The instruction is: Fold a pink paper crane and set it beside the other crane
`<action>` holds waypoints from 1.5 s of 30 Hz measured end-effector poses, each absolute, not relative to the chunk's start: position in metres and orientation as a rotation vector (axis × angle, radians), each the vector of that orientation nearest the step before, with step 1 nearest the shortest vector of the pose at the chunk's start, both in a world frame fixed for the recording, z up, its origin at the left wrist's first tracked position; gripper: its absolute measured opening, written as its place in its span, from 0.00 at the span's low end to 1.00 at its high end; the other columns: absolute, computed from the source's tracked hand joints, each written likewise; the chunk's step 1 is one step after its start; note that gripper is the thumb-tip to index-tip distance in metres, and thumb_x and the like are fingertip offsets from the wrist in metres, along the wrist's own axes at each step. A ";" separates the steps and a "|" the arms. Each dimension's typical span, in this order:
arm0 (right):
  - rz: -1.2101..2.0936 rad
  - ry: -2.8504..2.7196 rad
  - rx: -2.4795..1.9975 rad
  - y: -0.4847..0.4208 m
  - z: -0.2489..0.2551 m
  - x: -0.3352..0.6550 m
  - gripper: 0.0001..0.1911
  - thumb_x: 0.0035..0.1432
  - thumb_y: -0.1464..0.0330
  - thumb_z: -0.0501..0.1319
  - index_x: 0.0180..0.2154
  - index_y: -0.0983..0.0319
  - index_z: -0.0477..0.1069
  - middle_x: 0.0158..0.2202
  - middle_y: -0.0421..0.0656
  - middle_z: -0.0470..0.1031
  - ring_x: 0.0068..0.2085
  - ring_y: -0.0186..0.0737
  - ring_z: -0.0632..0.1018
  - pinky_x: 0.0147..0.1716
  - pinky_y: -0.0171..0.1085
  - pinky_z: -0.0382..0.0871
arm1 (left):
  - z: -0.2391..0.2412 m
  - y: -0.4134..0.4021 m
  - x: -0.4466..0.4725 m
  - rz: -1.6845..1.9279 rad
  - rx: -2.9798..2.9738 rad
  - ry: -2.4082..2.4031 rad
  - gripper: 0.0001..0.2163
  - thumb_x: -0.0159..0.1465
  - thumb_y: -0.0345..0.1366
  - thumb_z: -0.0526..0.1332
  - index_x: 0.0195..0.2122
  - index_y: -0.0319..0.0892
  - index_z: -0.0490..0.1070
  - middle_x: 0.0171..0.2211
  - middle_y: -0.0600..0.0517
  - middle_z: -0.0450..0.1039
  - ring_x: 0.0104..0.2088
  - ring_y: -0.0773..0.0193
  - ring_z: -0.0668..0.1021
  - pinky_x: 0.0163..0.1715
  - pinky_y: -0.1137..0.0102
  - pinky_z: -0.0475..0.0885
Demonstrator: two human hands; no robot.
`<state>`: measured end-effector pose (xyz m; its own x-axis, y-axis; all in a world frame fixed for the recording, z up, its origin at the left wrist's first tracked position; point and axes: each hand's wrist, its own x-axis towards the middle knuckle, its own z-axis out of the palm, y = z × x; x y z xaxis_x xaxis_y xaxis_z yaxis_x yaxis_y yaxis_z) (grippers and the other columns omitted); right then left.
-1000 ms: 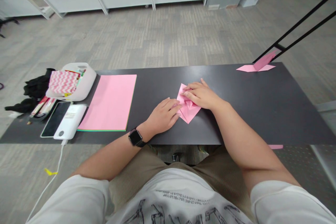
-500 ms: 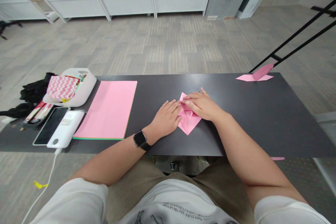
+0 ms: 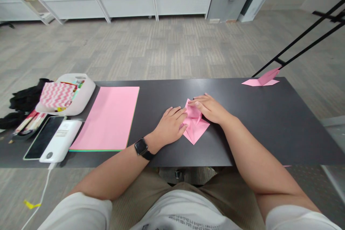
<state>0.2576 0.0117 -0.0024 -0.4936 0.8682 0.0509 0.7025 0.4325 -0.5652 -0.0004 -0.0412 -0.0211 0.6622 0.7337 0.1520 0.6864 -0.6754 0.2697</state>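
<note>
Left hand [image 3: 169,126], spread flat, and right hand [image 3: 211,109] (grip unclear) touch paper [image 3: 194,132]; white basket [image 3: 84,100] holds patterned item [image 3: 57,94].

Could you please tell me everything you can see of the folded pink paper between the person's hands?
The folded pink paper looks thin and plain, with several creases and layered flaps. It lies on the dark table, one pointed corner towards the person and another pointing away. A flap in its middle appears partly lifted. The left hand rests fingers on its left side; the right hand touches its far right part. Fingers hide some of its outline.
</note>
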 end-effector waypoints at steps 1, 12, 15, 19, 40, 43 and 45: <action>0.698 -2.350 -1.346 0.013 -0.003 0.258 0.31 0.80 0.51 0.42 0.59 0.49 0.82 0.64 0.44 0.81 0.68 0.53 0.76 0.74 0.68 0.49 | -0.020 -0.041 -0.001 0.372 2.684 1.157 0.20 0.78 0.43 0.57 0.66 0.43 0.73 0.73 0.46 0.69 0.72 0.46 0.70 0.74 0.46 0.61; 0.707 -2.341 -1.328 0.011 0.004 0.259 0.28 0.80 0.53 0.44 0.58 0.51 0.81 0.65 0.45 0.80 0.67 0.53 0.77 0.75 0.72 0.44 | -0.020 -0.037 -0.003 0.413 2.635 1.143 0.20 0.75 0.44 0.61 0.65 0.45 0.75 0.72 0.47 0.70 0.71 0.46 0.71 0.73 0.45 0.63; 0.640 -2.345 -1.331 0.009 0.008 0.259 0.27 0.80 0.55 0.45 0.53 0.52 0.84 0.61 0.44 0.83 0.64 0.52 0.79 0.75 0.71 0.44 | -0.019 -0.037 -0.003 0.423 2.628 1.148 0.20 0.75 0.44 0.61 0.65 0.46 0.75 0.71 0.47 0.71 0.71 0.47 0.71 0.73 0.46 0.63; 0.554 -2.423 -1.327 0.002 0.015 0.259 0.27 0.79 0.55 0.47 0.47 0.52 0.86 0.56 0.43 0.85 0.64 0.54 0.78 0.75 0.70 0.46 | -0.021 -0.037 -0.003 0.434 2.622 1.158 0.22 0.75 0.45 0.61 0.67 0.46 0.74 0.72 0.47 0.71 0.71 0.47 0.71 0.73 0.47 0.63; 0.674 -2.520 -1.320 -0.008 0.024 0.259 0.30 0.79 0.57 0.45 0.45 0.50 0.88 0.54 0.43 0.87 0.67 0.58 0.76 0.75 0.77 0.34 | -0.018 -0.033 -0.003 0.408 2.642 1.130 0.23 0.74 0.46 0.62 0.69 0.48 0.74 0.71 0.49 0.72 0.70 0.45 0.71 0.70 0.46 0.64; 0.686 -2.524 -1.322 -0.007 0.024 0.259 0.30 0.80 0.56 0.45 0.45 0.50 0.88 0.53 0.43 0.87 0.67 0.58 0.76 0.75 0.77 0.33 | -0.016 -0.032 -0.002 0.404 2.661 1.122 0.23 0.73 0.46 0.62 0.67 0.48 0.75 0.73 0.48 0.69 0.69 0.45 0.72 0.70 0.46 0.64; 0.701 -2.533 -1.317 -0.007 0.025 0.259 0.30 0.80 0.55 0.45 0.44 0.50 0.88 0.53 0.42 0.87 0.67 0.58 0.76 0.75 0.77 0.32 | -0.015 -0.031 -0.002 0.395 2.668 1.119 0.25 0.73 0.47 0.63 0.68 0.46 0.73 0.72 0.46 0.69 0.68 0.44 0.72 0.69 0.47 0.65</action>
<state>0.2589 -0.0074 0.0253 -0.5826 0.8118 -0.0389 0.7164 0.4903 -0.4964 -0.0021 -0.0309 -0.0148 0.6738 0.7214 0.1598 0.6620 -0.6854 0.3032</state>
